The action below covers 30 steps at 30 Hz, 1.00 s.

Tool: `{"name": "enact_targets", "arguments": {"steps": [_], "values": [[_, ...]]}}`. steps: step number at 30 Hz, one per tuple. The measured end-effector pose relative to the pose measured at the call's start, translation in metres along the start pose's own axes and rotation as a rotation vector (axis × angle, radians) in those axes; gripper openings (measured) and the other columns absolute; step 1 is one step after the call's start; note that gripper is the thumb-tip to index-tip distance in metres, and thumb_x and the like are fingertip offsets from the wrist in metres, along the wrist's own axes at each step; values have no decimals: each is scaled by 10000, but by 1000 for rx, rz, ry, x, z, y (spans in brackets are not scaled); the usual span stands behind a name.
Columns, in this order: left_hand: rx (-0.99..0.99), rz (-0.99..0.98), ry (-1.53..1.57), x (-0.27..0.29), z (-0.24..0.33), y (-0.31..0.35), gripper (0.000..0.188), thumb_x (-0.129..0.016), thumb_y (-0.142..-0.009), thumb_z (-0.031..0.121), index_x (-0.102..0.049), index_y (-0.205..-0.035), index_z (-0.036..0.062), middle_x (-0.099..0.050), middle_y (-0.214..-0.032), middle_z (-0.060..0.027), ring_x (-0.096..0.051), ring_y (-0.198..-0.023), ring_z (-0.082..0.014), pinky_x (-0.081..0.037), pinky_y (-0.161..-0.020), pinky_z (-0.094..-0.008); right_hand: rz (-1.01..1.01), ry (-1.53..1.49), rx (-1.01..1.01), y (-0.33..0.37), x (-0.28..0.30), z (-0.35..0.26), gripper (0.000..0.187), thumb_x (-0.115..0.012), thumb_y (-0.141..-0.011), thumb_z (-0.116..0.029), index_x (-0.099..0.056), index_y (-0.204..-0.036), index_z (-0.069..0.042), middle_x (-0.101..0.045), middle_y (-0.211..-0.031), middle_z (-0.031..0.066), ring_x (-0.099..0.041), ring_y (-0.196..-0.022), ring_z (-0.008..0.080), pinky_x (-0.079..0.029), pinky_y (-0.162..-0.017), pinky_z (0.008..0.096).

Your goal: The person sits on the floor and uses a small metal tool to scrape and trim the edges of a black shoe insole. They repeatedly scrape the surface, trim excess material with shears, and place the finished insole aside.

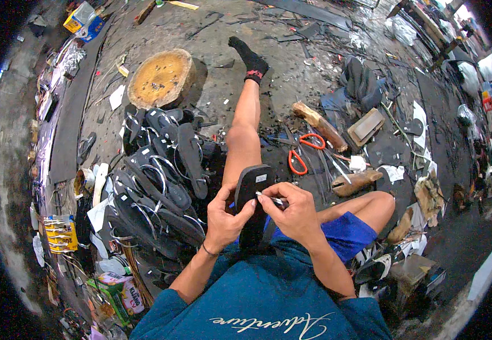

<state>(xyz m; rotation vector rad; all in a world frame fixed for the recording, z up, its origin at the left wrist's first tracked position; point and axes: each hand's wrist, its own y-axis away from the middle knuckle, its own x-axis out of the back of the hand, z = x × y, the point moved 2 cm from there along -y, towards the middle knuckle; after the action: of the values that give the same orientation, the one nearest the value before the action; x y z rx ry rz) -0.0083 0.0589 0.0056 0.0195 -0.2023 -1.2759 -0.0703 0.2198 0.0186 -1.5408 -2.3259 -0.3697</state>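
Note:
Upright in front of my body is a black sandal sole (251,180) with a small white sticker near its top end. My left hand (224,222) is closed on the sole's left edge, thumb across its face. At the opposite edge, my right hand (296,218) pinches a thin silver-and-black piece (280,202); whether it is the sandal's strap I cannot make out. Both thumbs almost meet over the sole. Beside my left arm lies a pile of black sandals (161,192) with silvery straps, many bearing small white stickers.
A round wooden block (161,78) stands beyond the pile. Right of my outstretched leg (244,136) lie red-handled scissors (297,162), a wooden piece (319,124), a whetstone-like block (366,126) and a wood chunk (356,182). Black soles (362,82) sit farther off. Scraps litter the floor.

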Motion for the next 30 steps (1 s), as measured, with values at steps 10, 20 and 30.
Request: {"name": "enact_targets", "arguments": {"steps": [10, 20, 30], "values": [[-9, -75, 33, -13, 0, 19, 305, -700, -827, -44, -607, -1114, -5, -633, -1147, -75, -621, -1038, -143, -506, -902, -280, 31, 48, -230, 14, 5, -1, 251, -745, -827, -226, -669, -860, 12, -684, -814, 185, -689, -747, 321, -525, -671, 413], [95, -67, 98, -11, -23, 17, 294, -701, -842, -22, -634, -1128, -18, -664, -1123, -106, -621, -1066, -154, -505, -903, -285, 60, -49, -104, 28, -7, 11, 180, -671, -895, -148, -669, -968, 16, -674, -937, 192, -672, -838, 355, -521, -735, 434], [-14, -135, -34, -12, -10, 18, 308, -718, -835, -13, -624, -1128, -24, -622, -1174, -117, -615, -1078, -181, -507, -918, -286, 51, 367, 204, 36, -9, 7, 136, -613, -910, -105, -629, -839, 10, -587, -809, 147, -602, -800, 314, -521, -718, 402]]}}
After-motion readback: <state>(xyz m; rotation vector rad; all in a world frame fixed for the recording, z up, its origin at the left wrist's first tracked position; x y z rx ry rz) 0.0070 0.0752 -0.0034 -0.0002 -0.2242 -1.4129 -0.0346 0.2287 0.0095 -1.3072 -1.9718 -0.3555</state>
